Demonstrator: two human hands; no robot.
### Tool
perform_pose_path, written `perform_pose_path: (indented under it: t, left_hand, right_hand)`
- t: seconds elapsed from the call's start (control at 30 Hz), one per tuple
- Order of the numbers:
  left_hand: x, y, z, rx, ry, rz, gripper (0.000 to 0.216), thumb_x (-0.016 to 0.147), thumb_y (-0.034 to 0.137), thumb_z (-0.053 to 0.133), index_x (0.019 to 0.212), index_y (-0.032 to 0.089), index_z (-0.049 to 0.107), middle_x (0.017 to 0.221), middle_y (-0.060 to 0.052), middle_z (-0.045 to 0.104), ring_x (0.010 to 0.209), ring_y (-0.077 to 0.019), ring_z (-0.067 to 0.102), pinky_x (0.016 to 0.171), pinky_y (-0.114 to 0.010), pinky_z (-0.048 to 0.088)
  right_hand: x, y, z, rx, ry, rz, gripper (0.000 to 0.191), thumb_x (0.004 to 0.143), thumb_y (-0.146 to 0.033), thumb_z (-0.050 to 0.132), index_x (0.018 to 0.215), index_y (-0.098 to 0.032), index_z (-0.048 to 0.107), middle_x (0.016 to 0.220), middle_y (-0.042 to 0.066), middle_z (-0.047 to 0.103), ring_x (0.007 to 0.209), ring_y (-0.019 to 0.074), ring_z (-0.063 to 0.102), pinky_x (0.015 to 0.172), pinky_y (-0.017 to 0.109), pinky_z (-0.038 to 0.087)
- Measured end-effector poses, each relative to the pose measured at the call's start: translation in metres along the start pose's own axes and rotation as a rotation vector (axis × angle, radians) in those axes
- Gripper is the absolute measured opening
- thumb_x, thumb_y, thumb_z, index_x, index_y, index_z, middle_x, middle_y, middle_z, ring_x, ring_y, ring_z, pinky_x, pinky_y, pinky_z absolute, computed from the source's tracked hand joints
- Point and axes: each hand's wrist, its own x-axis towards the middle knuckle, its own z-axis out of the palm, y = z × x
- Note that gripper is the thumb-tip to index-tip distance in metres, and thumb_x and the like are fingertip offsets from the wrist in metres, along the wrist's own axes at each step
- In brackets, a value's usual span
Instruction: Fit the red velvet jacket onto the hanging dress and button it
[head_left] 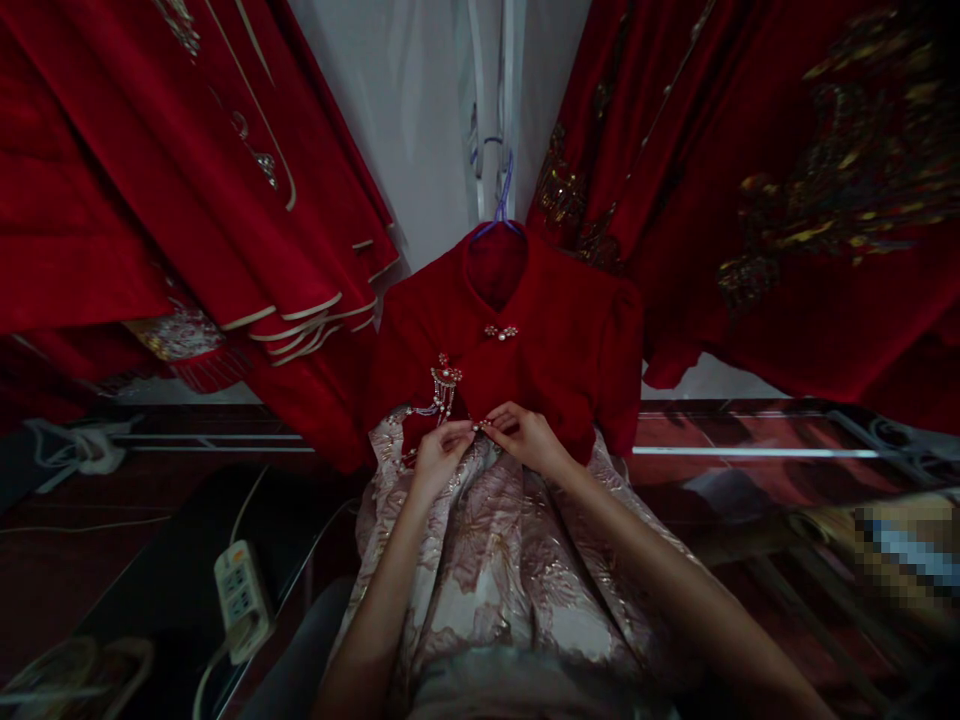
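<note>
A red high-collared jacket (555, 350) hangs straight ahead on a purple hanger (499, 200). Pearl-like ornaments (501, 332) sit below its collar, and a beaded tassel brooch (445, 378) is on its chest. In front of it is a pale pink and silver brocade dress (480, 560) with a beaded upper edge. My left hand (441, 452) and my right hand (531, 440) meet at that edge, fingertips pinched. Between them is a small beaded trim (478, 428), held from both sides. Its exact form is too small to make out.
Red garments (247, 230) with pale piping hang at the left. More red garments with gold embroidery (847, 180) hang at the right. A power strip (241, 600) lies on a dark surface (172, 560) at lower left. A white rail (750, 452) runs low behind.
</note>
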Motion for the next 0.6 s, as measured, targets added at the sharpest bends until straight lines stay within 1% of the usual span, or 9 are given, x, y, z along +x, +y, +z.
perform_pose_path:
  t: [0.17,0.37,0.43,0.53,0.6]
  left_hand:
    - [0.0,-0.004,0.007,-0.008,0.023,0.07,0.027,0.071,0.033,0.072,0.089,0.013,0.069,0.091,-0.009,0.072,0.083,-0.0171,0.067,0.083,-0.032,0.052]
    - [-0.004,0.0,0.005,0.039,0.067,0.121,0.024,0.072,0.035,0.071,0.085,0.015,0.068,0.084,-0.007,0.071,0.078,-0.0167,0.066,0.079,-0.03,0.051]
    - [-0.008,0.002,0.006,0.112,0.121,0.142,0.022,0.073,0.036,0.07,0.083,0.017,0.068,0.081,-0.006,0.07,0.076,-0.0168,0.066,0.077,-0.029,0.051]
    - [-0.014,0.001,0.01,0.187,0.236,0.178,0.017,0.074,0.036,0.07,0.081,0.021,0.068,0.08,-0.004,0.069,0.075,-0.0167,0.064,0.078,-0.029,0.049]
    - [-0.015,0.0,0.012,0.17,0.258,0.179,0.016,0.073,0.036,0.07,0.081,0.022,0.068,0.08,-0.004,0.069,0.076,-0.0169,0.064,0.078,-0.029,0.048]
  right_hand:
    - [0.0,0.015,0.015,0.096,0.094,0.1,0.021,0.076,-0.031,0.067,0.089,-0.017,0.061,0.075,0.002,0.067,0.068,0.0128,0.065,0.066,0.024,0.052]
    - [0.0,0.021,0.022,0.186,0.087,0.093,0.024,0.075,-0.037,0.069,0.086,-0.016,0.064,0.077,0.003,0.069,0.071,0.0131,0.066,0.069,0.025,0.053]
    - [-0.002,0.019,0.026,0.208,0.101,0.101,0.024,0.075,-0.038,0.068,0.086,-0.016,0.064,0.077,0.004,0.069,0.07,0.0134,0.066,0.07,0.025,0.054]
    - [-0.005,0.017,0.033,0.233,0.118,0.103,0.025,0.076,-0.038,0.067,0.086,-0.016,0.064,0.077,0.005,0.069,0.071,0.0141,0.066,0.071,0.027,0.054]
    - [-0.006,0.015,0.033,0.253,0.129,0.114,0.026,0.075,-0.04,0.068,0.084,-0.016,0.064,0.077,0.005,0.069,0.071,0.0142,0.066,0.071,0.027,0.055]
